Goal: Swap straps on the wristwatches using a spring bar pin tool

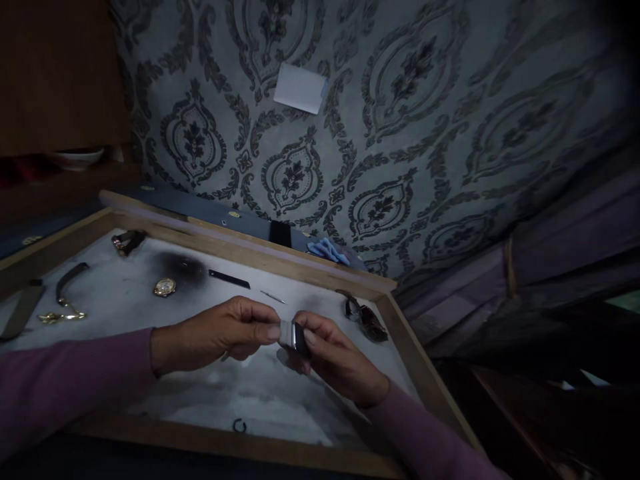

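Over the wooden-framed tray (345, 433), both hands meet at a small dark watch (300, 341) with rounded corners and a shiny metal edge. My right hand (345, 360) grips its dark body between thumb and fingers. A light grey piece (286, 332), perhaps its band, joins the watch's left side, and my left hand (215, 333) pinches it. Something thin and pale pokes out below the left hand; its kind is hidden. Just beyond the hands lie a thin pointed metal tool (273, 297) and a flat black strip (229, 279).
On the tray's left lie a gold watch case (165, 287), a dark strap with gold parts (64, 313) and another watch (128, 243). Dark-strapped watches (367, 320) rest at right. A black ring (240, 425) sits near the front. Behind are a blue cloth (327, 251) and patterned wall.
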`<state>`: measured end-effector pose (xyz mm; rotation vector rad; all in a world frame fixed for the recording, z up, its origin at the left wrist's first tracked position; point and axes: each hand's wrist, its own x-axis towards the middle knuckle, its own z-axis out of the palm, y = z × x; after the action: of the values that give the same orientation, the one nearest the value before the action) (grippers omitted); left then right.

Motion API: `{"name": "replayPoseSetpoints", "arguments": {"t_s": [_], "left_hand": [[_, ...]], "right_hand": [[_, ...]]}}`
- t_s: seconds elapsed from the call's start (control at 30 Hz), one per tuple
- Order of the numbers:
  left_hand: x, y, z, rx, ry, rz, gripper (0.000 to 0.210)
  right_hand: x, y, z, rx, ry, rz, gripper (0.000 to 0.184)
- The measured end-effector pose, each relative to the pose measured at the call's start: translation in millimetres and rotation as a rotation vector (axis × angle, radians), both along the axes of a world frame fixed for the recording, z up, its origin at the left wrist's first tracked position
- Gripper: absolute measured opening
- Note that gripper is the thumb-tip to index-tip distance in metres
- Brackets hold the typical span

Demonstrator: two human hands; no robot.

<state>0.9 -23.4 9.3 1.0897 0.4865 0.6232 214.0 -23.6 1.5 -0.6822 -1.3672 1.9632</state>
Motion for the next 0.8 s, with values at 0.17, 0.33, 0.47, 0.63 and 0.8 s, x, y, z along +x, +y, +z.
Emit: {"name": "replayPoseSetpoints", "arguments": {"t_s": [0.17, 0.33, 0.47, 0.63, 0.8], "left_hand": [[-0.6, -0.2, -1.8, 0.013, 0.026, 0.000, 0.038], [0.1, 0.9, 0.5, 0.058, 0.057, -0.005, 0.039], [-1.1, 0.4, 2.0, 0.101, 0.113, -0.018, 0.038], [-5.4, -5.1, 2.6, 0.195, 0.185, -0.034, 0.035], [-5.3, -6.7, -0.6, 0.323, 0.282, -0.011, 0.035]], "right_hand": [[0.2, -0.3, 1.8, 0.076, -0.045, -0.019, 0.029], [1.5, -2.5, 0.9, 0.138, -0.100, 0.005, 0.031], [0.7, -6.0, 1.9, 0.186, -0.163, -0.024, 0.034], [-2.5, -16.3, 6.2, 0.222, -0.215, -0.035, 0.032], [-2.2, -22.7, 10.4, 0.391, -0.344, -0.083, 0.030]]}}
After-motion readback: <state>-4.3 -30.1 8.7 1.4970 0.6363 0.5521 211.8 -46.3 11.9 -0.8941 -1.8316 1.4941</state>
